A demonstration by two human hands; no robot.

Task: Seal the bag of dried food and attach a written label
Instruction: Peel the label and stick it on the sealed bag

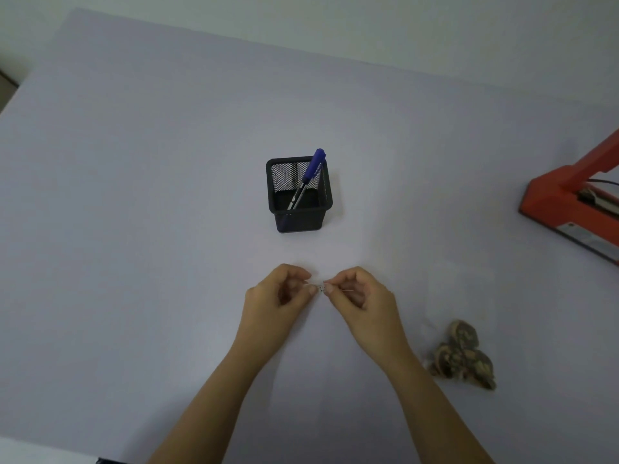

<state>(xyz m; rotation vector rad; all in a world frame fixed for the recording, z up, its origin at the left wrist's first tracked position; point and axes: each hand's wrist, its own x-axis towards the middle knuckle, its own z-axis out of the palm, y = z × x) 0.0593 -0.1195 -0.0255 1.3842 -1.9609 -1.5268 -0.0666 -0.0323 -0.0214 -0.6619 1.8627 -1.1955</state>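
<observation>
- Hands meet low in the middle of the pale table (134, 195), above its top.
- The left hand (278, 296) and the right hand (358, 296) both pinch one tiny white label (320, 288) between thumb and fingertips. The label is too small to read.
- The bag of dried food (464, 356) lies on the table to the right of the right arm, near it but not touching. The bag is see-through, with brown pieces inside.
- A black mesh pen cup (299, 195) stands farther back in the middle. A blue marker (310, 175) leans inside it, cap up.
- An orange heat sealer (569, 202) sits at the right edge, partly cut off.
</observation>
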